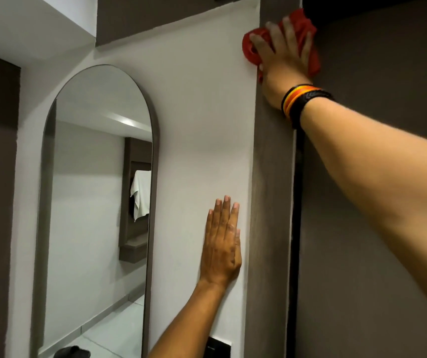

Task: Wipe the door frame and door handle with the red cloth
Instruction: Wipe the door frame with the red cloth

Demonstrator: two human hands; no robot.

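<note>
My right hand [283,60] presses a crumpled red cloth [251,46] against the top of the brown door frame [272,189], near its upper corner. Striped and black bands circle that wrist. The cloth bulges out left of and above my fingers. My left hand [221,244] lies flat, fingers together and pointing up, on the white wall just left of the frame, holding nothing. The dark door [362,228] fills the right side behind my right forearm. No door handle is in view.
A tall arched mirror [98,202] hangs on the white wall [202,112] to the left, reflecting a room with a white towel. A black switch plate [219,347] sits low on the wall beside my left forearm.
</note>
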